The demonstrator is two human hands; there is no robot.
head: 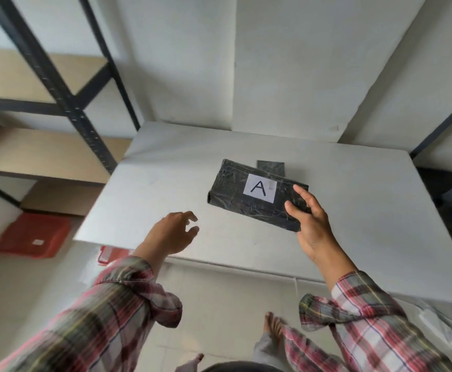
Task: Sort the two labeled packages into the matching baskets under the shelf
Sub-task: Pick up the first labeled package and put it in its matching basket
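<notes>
white table [165, 167], right hand [313, 224] gripping package [235, 194] edge

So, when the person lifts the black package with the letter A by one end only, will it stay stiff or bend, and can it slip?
The black package looks blocky with firm edges, so it probably stays fairly stiff. Its wrap is glossy and wrinkled, so it may slip in the right hand, which holds only one end. The left hand is free to support it.

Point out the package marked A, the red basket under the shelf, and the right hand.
package marked A [233, 196]: head view, on its black wrapping left of the label.
red basket [31, 234]: head view, on its top face.
right hand [312, 224]: head view, on the palm.
</notes>
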